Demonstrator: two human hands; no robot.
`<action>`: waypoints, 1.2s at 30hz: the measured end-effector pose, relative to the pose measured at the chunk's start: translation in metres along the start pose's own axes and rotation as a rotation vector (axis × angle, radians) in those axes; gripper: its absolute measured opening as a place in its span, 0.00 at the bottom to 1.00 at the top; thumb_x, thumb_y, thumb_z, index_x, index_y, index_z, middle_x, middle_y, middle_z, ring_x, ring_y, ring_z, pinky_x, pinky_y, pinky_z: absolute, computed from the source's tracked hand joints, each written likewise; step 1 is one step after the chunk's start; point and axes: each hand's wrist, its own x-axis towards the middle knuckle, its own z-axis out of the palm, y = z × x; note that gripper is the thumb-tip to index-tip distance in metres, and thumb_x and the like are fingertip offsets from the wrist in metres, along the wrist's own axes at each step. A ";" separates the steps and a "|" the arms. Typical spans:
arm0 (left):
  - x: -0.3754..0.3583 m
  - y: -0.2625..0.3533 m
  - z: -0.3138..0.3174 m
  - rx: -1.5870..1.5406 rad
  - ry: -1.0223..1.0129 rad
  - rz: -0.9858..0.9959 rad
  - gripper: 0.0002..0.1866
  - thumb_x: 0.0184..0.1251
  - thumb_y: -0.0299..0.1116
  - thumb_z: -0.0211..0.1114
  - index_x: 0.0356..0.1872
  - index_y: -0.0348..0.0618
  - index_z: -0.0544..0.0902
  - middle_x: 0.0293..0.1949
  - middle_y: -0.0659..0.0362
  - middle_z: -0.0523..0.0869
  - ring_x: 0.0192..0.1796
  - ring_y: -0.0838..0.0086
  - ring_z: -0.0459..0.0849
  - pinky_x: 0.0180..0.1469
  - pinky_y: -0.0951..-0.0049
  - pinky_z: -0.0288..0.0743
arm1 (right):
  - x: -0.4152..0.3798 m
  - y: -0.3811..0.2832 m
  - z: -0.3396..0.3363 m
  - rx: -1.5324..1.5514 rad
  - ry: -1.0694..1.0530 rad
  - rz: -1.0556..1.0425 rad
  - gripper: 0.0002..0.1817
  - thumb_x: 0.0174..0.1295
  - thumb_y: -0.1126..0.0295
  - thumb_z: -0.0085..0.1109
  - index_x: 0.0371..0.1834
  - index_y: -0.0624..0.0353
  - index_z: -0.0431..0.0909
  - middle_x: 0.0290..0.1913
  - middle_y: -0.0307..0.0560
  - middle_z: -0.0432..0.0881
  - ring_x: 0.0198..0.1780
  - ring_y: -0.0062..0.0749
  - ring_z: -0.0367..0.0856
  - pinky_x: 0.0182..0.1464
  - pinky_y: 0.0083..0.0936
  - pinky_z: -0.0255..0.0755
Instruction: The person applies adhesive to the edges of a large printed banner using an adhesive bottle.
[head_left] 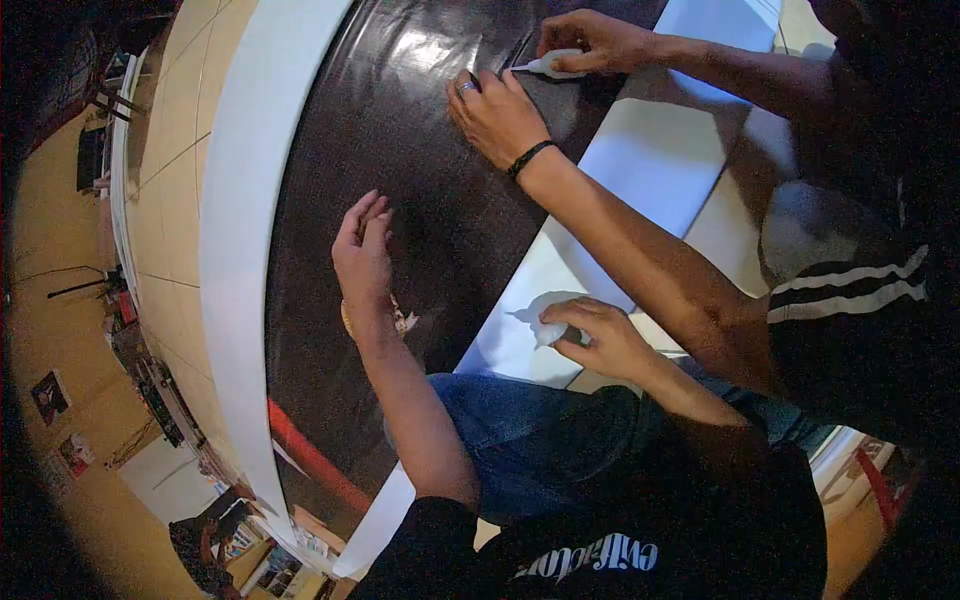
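Note:
My right hand (605, 340) is closed around a small white squeeze bottle (550, 337), held over the white strip of table (505, 335) where its shadow falls. Its tip points left, partly hidden by glare and shadow. My left hand (362, 250) hovers over, or rests lightly on, a shiny dark brown sheet (430, 190); its fingers are extended and slightly bent, with nothing visible in them. Beside my left wrist, a small pale patch or scrap (405, 320) shows on the sheet.
A co-worker's hand (500, 120) with a black bracelet presses the sheet. Another hand (595, 42) holds a white nozzle bottle (555, 65) against it. A red strip (315, 455) lies at the sheet's near end. Shelves with items (255, 555) stand at lower left.

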 end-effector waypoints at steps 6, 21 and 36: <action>0.000 0.002 0.001 -0.010 -0.010 0.000 0.22 0.70 0.24 0.52 0.64 0.36 0.76 0.60 0.48 0.82 0.61 0.65 0.82 0.63 0.69 0.74 | 0.001 -0.001 0.000 -0.047 -0.001 0.003 0.17 0.59 0.68 0.66 0.51 0.57 0.80 0.53 0.51 0.84 0.56 0.48 0.81 0.61 0.39 0.74; 0.002 -0.008 -0.006 0.004 -0.021 0.088 0.23 0.69 0.22 0.50 0.65 0.36 0.76 0.59 0.51 0.83 0.60 0.66 0.82 0.60 0.69 0.75 | 0.001 0.002 0.006 -0.033 0.031 -0.008 0.19 0.56 0.75 0.69 0.52 0.59 0.82 0.53 0.49 0.85 0.56 0.42 0.84 0.56 0.34 0.79; -0.001 -0.004 -0.022 -0.064 0.078 0.116 0.22 0.67 0.28 0.57 0.62 0.36 0.78 0.57 0.47 0.84 0.60 0.62 0.83 0.62 0.65 0.74 | 0.004 0.000 0.011 -0.061 0.076 -0.025 0.16 0.58 0.76 0.68 0.51 0.59 0.81 0.53 0.50 0.85 0.51 0.37 0.85 0.49 0.27 0.80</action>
